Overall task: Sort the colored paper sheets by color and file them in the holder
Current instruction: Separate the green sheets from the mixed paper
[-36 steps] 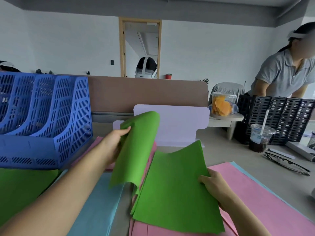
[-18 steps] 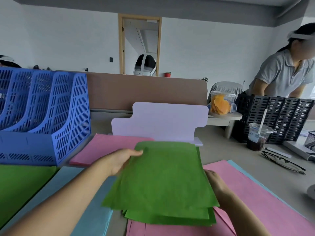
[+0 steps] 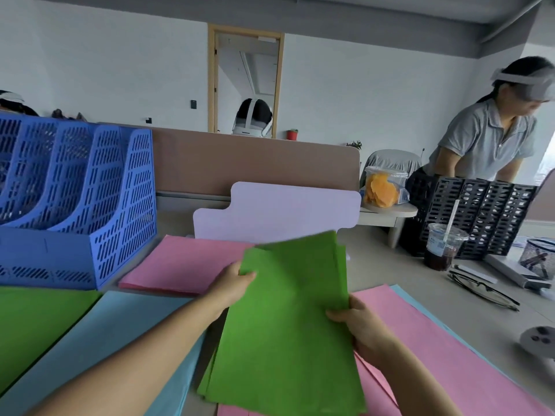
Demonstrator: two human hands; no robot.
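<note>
A stack of green paper sheets (image 3: 288, 319) is lifted off the desk at centre, tilted toward me. My left hand (image 3: 232, 285) pinches its left edge and my right hand (image 3: 360, 328) grips its right edge. The blue perforated file holder (image 3: 78, 205) stands at the left with its slots showing no paper. A pink pile (image 3: 186, 264) lies beside the holder. Light blue sheets (image 3: 99, 340) and more green sheets (image 3: 33, 325) lie at the lower left. Under the lifted stack, at the right, pink sheets (image 3: 444, 349) lie over a light blue sheet.
A lilac board (image 3: 276, 213) stands behind the papers against a brown desk divider (image 3: 252, 160). At the right are an iced drink cup (image 3: 444, 246), glasses (image 3: 483, 291), a black file holder (image 3: 480, 214) and a jar of orange snacks (image 3: 383, 189). Another person leans over there.
My left hand laid its loose green sheet onto the stack in my right hand. Both hands then lifted and squared the stack, tilting it up.
</note>
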